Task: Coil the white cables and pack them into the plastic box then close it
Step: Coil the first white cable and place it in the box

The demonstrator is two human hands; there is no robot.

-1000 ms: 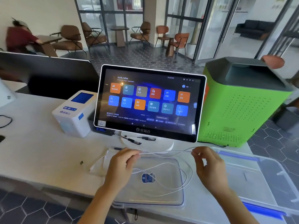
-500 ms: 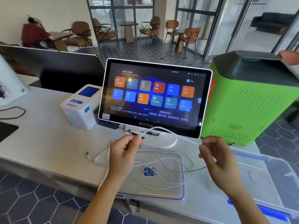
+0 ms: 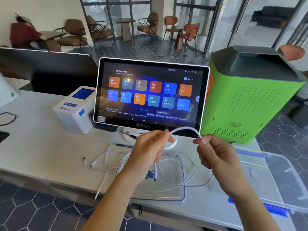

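A thin white cable (image 3: 184, 129) arches between my two hands above the counter. My left hand (image 3: 148, 154) pinches one side of the arch, with cable ends hanging below it. My right hand (image 3: 215, 154) pinches the other side. The rest of the cable lies in loose loops (image 3: 176, 170) over a clear plastic lid (image 3: 181, 195) with a blue edge, flat in front of me. More white cable ends (image 3: 93, 162) trail left on the counter and over its front edge. The clear plastic box (image 3: 281, 177) with blue latches stands open at the right.
A touchscreen terminal (image 3: 150, 94) on a white stand is directly behind my hands. A white receipt printer (image 3: 75, 110) stands to its left, a green machine (image 3: 250, 97) to its right. The white counter's front edge (image 3: 50, 179) runs close below the lid.
Both hands have risen from the lid and come closer together, lifting the cable into a short arch. More cable has slid off the counter's front edge.
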